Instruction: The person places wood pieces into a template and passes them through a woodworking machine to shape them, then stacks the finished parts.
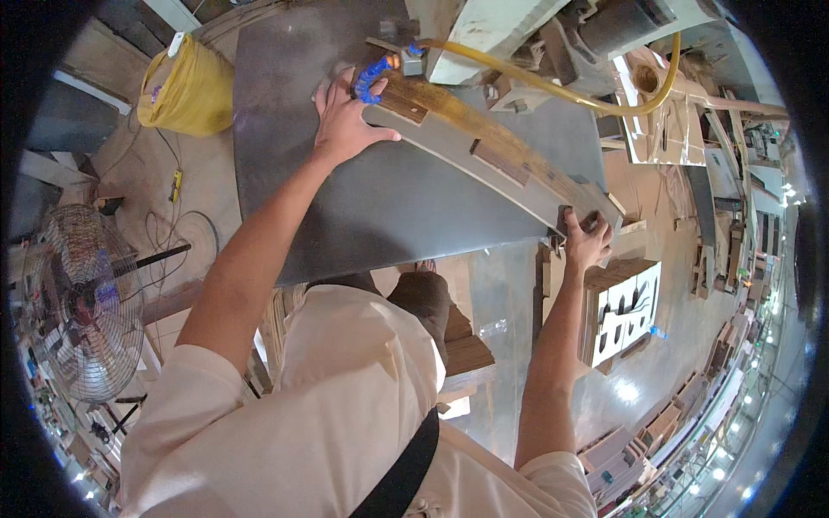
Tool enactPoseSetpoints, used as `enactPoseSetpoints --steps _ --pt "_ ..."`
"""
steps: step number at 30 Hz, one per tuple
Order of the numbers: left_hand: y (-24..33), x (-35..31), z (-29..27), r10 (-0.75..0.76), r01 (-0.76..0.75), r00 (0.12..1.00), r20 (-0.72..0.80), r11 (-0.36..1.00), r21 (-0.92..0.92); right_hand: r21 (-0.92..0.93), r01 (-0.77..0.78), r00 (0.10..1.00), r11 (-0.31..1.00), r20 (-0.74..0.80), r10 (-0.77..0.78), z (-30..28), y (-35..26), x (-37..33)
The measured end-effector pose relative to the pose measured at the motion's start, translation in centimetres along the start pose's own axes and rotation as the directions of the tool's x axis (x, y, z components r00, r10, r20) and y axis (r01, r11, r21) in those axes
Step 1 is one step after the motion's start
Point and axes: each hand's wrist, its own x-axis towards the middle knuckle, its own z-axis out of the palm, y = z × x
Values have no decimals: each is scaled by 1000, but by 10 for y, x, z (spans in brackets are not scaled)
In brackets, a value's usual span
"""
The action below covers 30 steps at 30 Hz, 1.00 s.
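A long curved wooden board (449, 154) with a grey face and small wood blocks along it lies slantwise across a dark table (389, 207). At its left end my left hand (341, 121) is open, fingers spread and thumb out along the near edge. A blue segmented nozzle (370, 79) hangs in front of those fingers and partly hides them. My right hand (589, 240) is closed around the board's right end, its fingers bent over a block there. What lies under the board is hidden.
Above the board is a machine (509, 39) with a yellow hose (553, 82). A yellow sack (194, 91) and a caged fan (86, 302) stand at left. Right of the table is a stack with a white, slotted top (623, 312); brown boards (462, 350) are stacked near my legs.
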Motion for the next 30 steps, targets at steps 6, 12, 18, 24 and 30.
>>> enactPoseSetpoints --steps 6,12,18,24,30 --pt "4 0 -1 -19 20 999 51 1000 -22 -38 -62 996 997 -68 59 -12 17 -46" --pt "0 -1 -4 -11 15 996 84 999 -49 -30 -112 991 993 -84 109 -22 26 -84" --pt "-5 1 -5 52 -41 994 92 993 -114 -46 -136 984 990 -125 130 -26 29 -108" --pt "-11 1 -5 60 -51 995 74 993 -110 -29 -142 983 989 -123 138 -34 20 -123" --pt "-10 5 -7 83 -69 992 91 986 -151 -34 -168 980 985 -111 163 -34 29 -130"
